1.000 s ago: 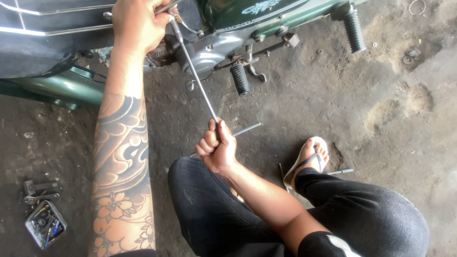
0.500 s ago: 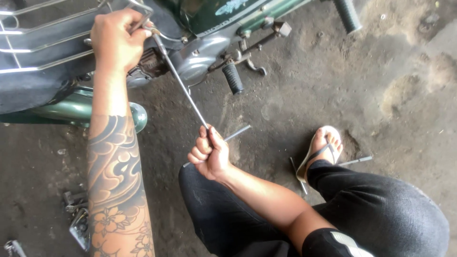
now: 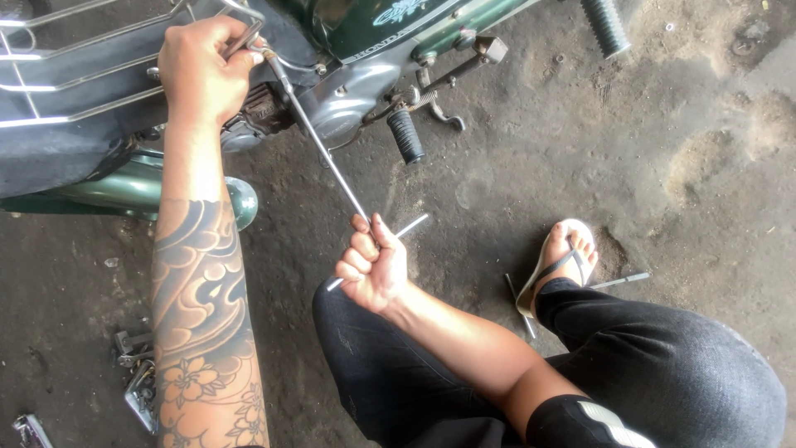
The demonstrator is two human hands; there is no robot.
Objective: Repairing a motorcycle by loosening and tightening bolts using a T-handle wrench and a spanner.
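Head view, tool: long steel T-handle wrench (image 3: 319, 145), shaft running from 11 o'clock down to centre frame.
Left hand (image 3: 199, 70): fist closed around the tool's upper end, against the dark green motorcycle engine casing (image 3: 348, 108).
Right hand (image 3: 375, 270): fingers wrapped tight on the crossbar at centre.
Change: compared with the earlier frames, both hands sit lower in frame and the crossbar angle differs slightly; judged, turning continues.
Surroundings: black rubber footpeg (image 3: 406, 135) at 12 o'clock; sandalled foot (image 3: 564, 257) at 3 o'clock; loose metal parts (image 3: 137, 365) at 8 o'clock.

Tattooed left forearm (image 3: 203, 315), black trousers (image 3: 663, 365), sandal (image 3: 551, 265).
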